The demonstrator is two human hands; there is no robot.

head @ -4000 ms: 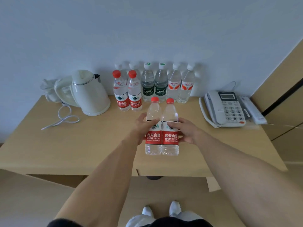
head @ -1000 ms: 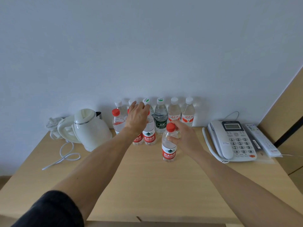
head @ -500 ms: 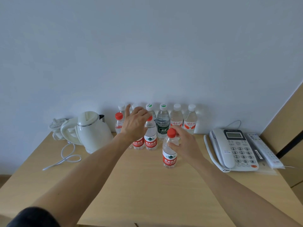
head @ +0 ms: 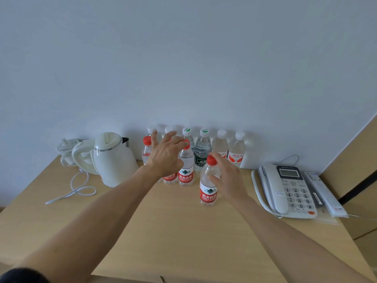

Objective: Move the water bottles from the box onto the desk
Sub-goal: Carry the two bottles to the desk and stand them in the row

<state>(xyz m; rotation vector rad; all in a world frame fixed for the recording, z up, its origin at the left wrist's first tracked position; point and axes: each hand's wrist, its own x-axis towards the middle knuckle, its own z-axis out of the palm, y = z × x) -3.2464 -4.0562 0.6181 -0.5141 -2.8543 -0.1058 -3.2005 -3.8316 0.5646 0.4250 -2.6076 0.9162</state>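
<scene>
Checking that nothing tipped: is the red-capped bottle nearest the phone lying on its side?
No, that red-capped bottle stands upright on the desk.
</scene>
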